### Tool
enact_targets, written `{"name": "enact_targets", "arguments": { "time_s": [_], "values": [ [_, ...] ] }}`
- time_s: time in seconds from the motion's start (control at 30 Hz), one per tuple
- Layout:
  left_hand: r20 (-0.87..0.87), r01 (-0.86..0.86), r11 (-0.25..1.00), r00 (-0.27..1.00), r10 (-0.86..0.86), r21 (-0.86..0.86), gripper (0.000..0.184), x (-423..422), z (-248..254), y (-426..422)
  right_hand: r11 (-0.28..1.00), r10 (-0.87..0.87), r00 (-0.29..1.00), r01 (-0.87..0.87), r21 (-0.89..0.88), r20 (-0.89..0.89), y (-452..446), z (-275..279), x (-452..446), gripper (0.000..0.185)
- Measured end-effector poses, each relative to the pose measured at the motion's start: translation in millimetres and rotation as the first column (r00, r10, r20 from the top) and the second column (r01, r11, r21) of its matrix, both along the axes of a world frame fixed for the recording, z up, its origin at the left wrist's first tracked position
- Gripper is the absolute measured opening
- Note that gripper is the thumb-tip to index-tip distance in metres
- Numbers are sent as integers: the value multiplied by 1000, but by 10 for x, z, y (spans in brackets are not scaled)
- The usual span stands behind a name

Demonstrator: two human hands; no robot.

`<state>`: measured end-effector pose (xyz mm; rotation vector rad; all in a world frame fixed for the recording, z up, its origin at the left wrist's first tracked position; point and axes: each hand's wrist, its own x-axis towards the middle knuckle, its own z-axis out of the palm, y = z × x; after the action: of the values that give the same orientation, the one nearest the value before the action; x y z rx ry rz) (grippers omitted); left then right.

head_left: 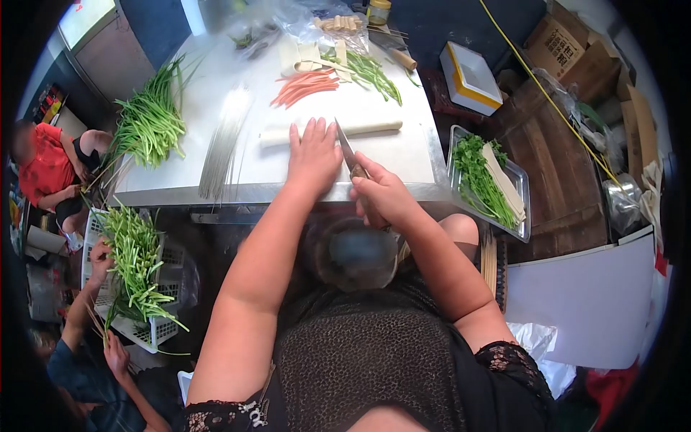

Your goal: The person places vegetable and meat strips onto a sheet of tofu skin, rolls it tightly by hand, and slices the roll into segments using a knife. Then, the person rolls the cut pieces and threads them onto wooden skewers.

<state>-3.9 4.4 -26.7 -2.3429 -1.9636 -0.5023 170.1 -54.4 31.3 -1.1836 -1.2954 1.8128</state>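
Observation:
My left hand [314, 160] lies flat, fingers stretched out, with its fingertips on a long pale rolled-up sheet [374, 129] on the metal-edged table. My right hand [378, 189] is closed around the handle of a knife [345, 147]. Its blade points away from me, and the tip is close to the roll, beside my left fingers; I cannot tell whether it touches. Beyond the roll lie orange-red strips [304, 88], green pepper-like strips [371, 74] and folded pale sheets [299, 56]. Thin skewers [224, 155] are spread left of my left hand.
Green stalks [152, 122] are heaped at the table's left edge. A tray [527, 216] of leafy herbs and a pale sheet stands right. Lower left, a co-worker's hands [101, 263] are at a white basket [152, 338] of greens. Another person [54, 162] sits at far left.

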Motion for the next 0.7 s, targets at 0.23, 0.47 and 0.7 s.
{"name": "enact_targets", "arguments": {
  "time_s": [0.23,0.47,0.7],
  "values": [
    [-12,5,1000,1000,-4,14,55,-12,-24,-9,999,11,998,-13,31,68,2,-27,-45,68],
    [94,-17,1000,995,19,-21,50,9,12,4,996,50,960,-69,60,275,101,106,-101,66],
    [117,1,1000,993,-3,23,45,35,-16,17,997,61,939,-72,19,339,166,211,-166,67]
  ]
}}
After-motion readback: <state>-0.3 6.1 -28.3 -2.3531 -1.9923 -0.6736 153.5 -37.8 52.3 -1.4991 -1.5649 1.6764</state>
